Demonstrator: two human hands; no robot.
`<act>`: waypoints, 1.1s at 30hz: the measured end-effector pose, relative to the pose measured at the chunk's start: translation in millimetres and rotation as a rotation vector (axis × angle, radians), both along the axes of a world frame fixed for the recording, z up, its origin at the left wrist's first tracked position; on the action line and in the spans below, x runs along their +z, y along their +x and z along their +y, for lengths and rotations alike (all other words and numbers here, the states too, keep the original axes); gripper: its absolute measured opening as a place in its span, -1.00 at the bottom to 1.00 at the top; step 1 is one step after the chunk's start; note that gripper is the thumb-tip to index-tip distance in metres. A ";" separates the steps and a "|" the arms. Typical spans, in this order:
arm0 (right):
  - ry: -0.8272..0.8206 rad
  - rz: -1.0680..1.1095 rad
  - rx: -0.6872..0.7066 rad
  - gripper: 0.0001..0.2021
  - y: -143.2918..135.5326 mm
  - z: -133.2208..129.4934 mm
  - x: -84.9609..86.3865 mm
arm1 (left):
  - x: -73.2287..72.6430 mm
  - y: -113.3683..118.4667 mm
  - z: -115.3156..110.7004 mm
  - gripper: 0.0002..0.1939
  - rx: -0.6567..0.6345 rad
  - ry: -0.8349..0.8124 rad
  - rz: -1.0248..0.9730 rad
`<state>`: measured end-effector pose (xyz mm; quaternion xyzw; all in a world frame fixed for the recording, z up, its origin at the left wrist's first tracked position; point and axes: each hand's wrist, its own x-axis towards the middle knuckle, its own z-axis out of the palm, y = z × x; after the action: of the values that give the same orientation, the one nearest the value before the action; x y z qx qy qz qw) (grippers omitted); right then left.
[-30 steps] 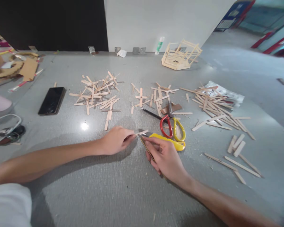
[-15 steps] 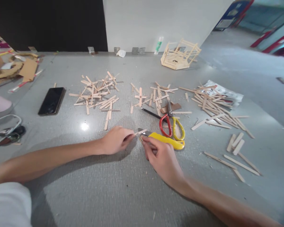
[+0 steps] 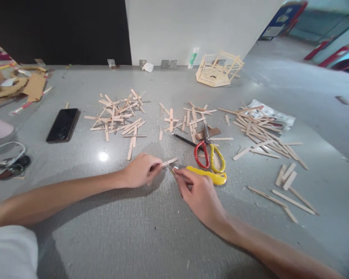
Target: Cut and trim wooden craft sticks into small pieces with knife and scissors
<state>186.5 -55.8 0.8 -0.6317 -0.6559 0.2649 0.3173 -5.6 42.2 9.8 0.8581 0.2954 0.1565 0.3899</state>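
My left hand (image 3: 142,170) is closed, thumb and fingers pinching a short wooden craft stick (image 3: 170,161) that points right. My right hand (image 3: 199,190) is closed too, its fingertips around a small thing with a shiny tip, too small to make out, close to the stick. Just behind my right fingers lies a yellow-handled tool (image 3: 218,178), partly covered by the hand; it looks like a knife. Scissors with one red and one yellow loop (image 3: 203,154) rest against it, beside a black pen (image 3: 186,140).
Loose craft sticks lie in piles at the left (image 3: 113,112) and right (image 3: 264,135). A stick-built frame (image 3: 215,79) and a glue stick (image 3: 193,58) stand at the back. A phone (image 3: 63,124), a cable (image 3: 17,145) and cardboard scraps (image 3: 35,87) are on the left.
The craft stick in my left hand has shifted slightly left and up. My right hand stays nearly in place. The whole view has moved a little.
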 end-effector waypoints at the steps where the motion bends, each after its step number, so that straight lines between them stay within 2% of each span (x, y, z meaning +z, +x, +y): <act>1: 0.011 0.003 -0.004 -0.72 0.2 -0.3 0.2 | 0.7 0.1 0.0 -0.59 0.002 -0.013 -0.003; 4: 0.091 -0.077 0.001 -0.70 2.0 -1.4 0.3 | 2.7 0.5 0.3 -0.59 -0.006 -0.041 0.006; 10: 0.276 -0.391 0.097 -0.58 9.5 -10.0 -6.3 | 3.0 1.0 1.4 -0.60 -0.011 -0.031 0.043; 16: 0.307 -0.723 0.128 -0.33 14.1 -17.1 -11.0 | 3.3 1.3 2.1 -0.61 0.000 -0.007 0.066; 21: 0.302 -0.727 0.163 -0.31 16.2 -15.2 -13.5 | 6.0 1.2 4.2 -0.61 -0.007 0.003 0.088; 28: 0.349 -0.740 0.163 -0.41 15.5 -15.2 -10.0 | 7.1 1.3 6.0 -0.60 -0.038 -0.042 0.084; 30: 0.403 -0.725 0.137 -0.45 16.0 -14.2 -6.3 | 11.4 1.8 2.2 -0.61 -0.006 -0.109 0.044; 33: 0.596 -0.611 0.029 -0.52 17.9 -12.5 1.1 | 24.3 1.7 -10.4 -0.63 0.100 -0.207 -0.096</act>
<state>204.4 -68.3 1.9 -0.5526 -0.7764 -0.1311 0.2732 -3.9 31.8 34.1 0.7891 0.3332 0.1853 0.4817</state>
